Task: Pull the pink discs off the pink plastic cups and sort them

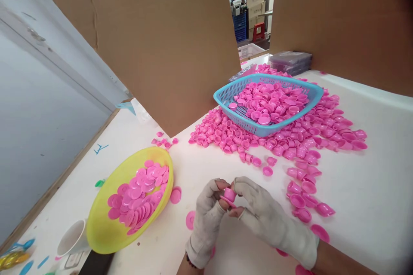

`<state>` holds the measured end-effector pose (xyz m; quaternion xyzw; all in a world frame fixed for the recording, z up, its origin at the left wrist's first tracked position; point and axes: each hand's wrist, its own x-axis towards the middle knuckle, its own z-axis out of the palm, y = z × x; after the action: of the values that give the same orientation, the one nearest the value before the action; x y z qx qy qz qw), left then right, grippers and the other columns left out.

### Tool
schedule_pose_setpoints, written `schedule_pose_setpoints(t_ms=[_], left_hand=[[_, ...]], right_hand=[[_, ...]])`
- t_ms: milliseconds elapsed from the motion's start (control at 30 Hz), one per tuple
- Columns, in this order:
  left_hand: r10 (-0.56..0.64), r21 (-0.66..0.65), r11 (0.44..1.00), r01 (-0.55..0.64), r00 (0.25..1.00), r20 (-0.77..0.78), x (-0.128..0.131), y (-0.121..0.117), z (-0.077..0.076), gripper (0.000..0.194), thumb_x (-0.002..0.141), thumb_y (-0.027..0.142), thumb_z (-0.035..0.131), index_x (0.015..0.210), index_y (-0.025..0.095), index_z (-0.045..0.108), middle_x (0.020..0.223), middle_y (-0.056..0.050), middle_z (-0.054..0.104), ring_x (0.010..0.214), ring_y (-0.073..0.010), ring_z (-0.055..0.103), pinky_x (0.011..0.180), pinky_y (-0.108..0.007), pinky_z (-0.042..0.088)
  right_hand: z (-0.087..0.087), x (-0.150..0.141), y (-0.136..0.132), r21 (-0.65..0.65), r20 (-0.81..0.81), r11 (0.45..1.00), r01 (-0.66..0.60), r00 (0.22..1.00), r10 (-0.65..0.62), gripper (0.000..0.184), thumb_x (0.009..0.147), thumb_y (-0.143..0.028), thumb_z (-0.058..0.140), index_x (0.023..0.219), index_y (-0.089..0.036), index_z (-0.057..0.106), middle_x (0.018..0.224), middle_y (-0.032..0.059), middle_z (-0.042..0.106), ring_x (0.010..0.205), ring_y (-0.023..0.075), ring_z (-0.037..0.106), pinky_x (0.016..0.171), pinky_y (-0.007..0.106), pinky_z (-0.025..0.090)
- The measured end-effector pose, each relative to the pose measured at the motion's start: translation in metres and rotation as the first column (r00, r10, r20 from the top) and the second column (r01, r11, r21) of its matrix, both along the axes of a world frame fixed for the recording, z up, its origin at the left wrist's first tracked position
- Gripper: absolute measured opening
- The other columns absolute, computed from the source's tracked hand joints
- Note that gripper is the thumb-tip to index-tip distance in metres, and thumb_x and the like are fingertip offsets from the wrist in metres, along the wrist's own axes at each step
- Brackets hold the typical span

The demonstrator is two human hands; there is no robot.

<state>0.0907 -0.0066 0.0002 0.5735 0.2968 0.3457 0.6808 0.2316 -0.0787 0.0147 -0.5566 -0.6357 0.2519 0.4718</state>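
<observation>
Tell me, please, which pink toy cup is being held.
The pink toy cup against a pink saucer, between the left hand and right hand; others lie loose around the blue basket.

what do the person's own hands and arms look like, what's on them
The left hand and right hand wear matching off-white gloves with open fingertips and plain cuffs reaching past the wrists. A dark, beaded-looking bracelet shows below the left cuff. No sleeves or glove markings are visible.
</observation>
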Motion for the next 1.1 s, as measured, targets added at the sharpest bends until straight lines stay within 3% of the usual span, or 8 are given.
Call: schedule_pose_setpoints(t_ms=[200, 300, 433, 567, 800, 867, 967, 1100], left_hand=[[0.029, 0.048, 0.998, -0.029, 0.999, -0.013, 0.002, -0.002, -0.001, 0.025, 0.079, 0.036, 0.066, 0.095, 0.018, 0.060, 0.085, -0.002, 0.059, 0.076, -0.0140, 0.056, 0.066, -0.024, 0.050], [0.012, 0.196, 0.981, -0.010, 1.000, -0.009, -0.002, -0.001, 0.005, 0.020, 0.080, 0.033, 0.063, 0.096, 0.020, 0.061, 0.096, -0.005, 0.059, 0.087, -0.0173, 0.057, 0.075, -0.028, 0.050], [0.027, 0.426, 0.905, -0.003, 0.998, -0.050, -0.012, 0.000, 0.014, 0.015, 0.080, 0.022, 0.063, 0.096, 0.022, 0.063, 0.110, -0.007, 0.055, 0.107, -0.0218, 0.053, 0.088, -0.033, 0.047], [0.054, 0.559, 0.829, 0.024, 0.991, -0.123, -0.016, -0.003, 0.018, 0.019, 0.077, 0.012, 0.064, 0.092, 0.023, 0.063, 0.096, -0.003, 0.060, 0.094, -0.0181, 0.057, 0.083, -0.030, 0.047], [0.237, 0.723, 0.686, -0.080, 0.964, -0.118, -0.014, -0.011, 0.018, 0.023, 0.075, 0.009, 0.065, 0.092, 0.023, 0.060, 0.086, 0.001, 0.063, 0.080, -0.0143, 0.059, 0.070, -0.024, 0.046], [0.254, 0.685, 0.724, -0.081, 0.955, -0.155, -0.014, -0.009, 0.017, 0.017, 0.075, 0.012, 0.065, 0.088, 0.022, 0.060, 0.084, 0.001, 0.063, 0.079, -0.0141, 0.058, 0.070, -0.024, 0.046], [0.171, 0.503, 0.864, -0.001, 0.941, -0.291, -0.012, -0.001, 0.017, 0.007, 0.077, 0.020, 0.064, 0.082, 0.019, 0.060, 0.078, 0.000, 0.062, 0.074, -0.0147, 0.058, 0.067, -0.025, 0.045], [-0.038, 0.237, 0.959, 0.155, 0.900, -0.435, -0.009, 0.009, 0.013, 0.015, 0.079, 0.023, 0.056, 0.091, 0.015, 0.061, 0.080, -0.004, 0.065, 0.070, -0.0148, 0.059, 0.062, -0.025, 0.046]], right_hand=[[-0.016, 0.000, 0.006, 0.104, 0.017, 0.994, 0.037, 0.999, -0.039, 0.024, 0.075, -0.001, 0.044, 0.085, -0.022, 0.048, 0.082, 0.0021, 0.050, 0.076, 0.0168, 0.051, 0.069, 0.031, 0.047], [-0.012, 0.003, 0.007, 0.203, -0.013, 0.979, -0.014, 1.000, 0.017, 0.026, 0.077, -0.003, 0.047, 0.093, -0.022, 0.053, 0.089, 0.0030, 0.053, 0.083, 0.0168, 0.054, 0.074, 0.031, 0.049], [0.000, 0.006, 0.001, 0.234, 0.063, 0.970, -0.066, 0.997, 0.052, 0.018, 0.083, -0.016, 0.055, 0.100, -0.023, 0.055, 0.094, 0.0043, 0.055, 0.091, 0.0184, 0.055, 0.078, 0.033, 0.050], [0.000, 0.006, -0.004, 0.198, 0.130, 0.978, -0.066, 0.991, 0.040, 0.012, 0.084, -0.012, 0.049, 0.087, -0.022, 0.053, 0.081, 0.0022, 0.053, 0.077, 0.0169, 0.053, 0.068, 0.030, 0.049], [-0.008, 0.004, 0.000, 0.188, 0.015, 0.978, -0.092, 0.996, 0.090, 0.016, 0.084, -0.011, 0.041, 0.085, -0.022, 0.051, 0.082, 0.0016, 0.054, 0.075, 0.0151, 0.054, 0.066, 0.027, 0.046], [-0.006, 0.004, 0.004, 0.119, -0.019, 0.988, -0.096, 0.995, 0.099, 0.010, 0.085, -0.015, 0.043, 0.083, -0.021, 0.051, 0.079, 0.0006, 0.052, 0.072, 0.0142, 0.052, 0.066, 0.027, 0.044], [-0.007, 0.007, 0.010, -0.074, -0.099, 0.992, -0.101, 0.991, 0.093, 0.010, 0.085, -0.025, 0.048, 0.076, -0.020, 0.050, 0.074, -0.0013, 0.049, 0.066, 0.0124, 0.048, 0.059, 0.025, 0.040], [-0.015, 0.019, 0.019, -0.398, -0.178, 0.901, -0.173, 0.978, 0.108, 0.020, 0.079, -0.034, 0.059, 0.069, -0.018, 0.052, 0.058, -0.0050, 0.046, 0.052, 0.0087, 0.042, 0.045, 0.020, 0.031]])
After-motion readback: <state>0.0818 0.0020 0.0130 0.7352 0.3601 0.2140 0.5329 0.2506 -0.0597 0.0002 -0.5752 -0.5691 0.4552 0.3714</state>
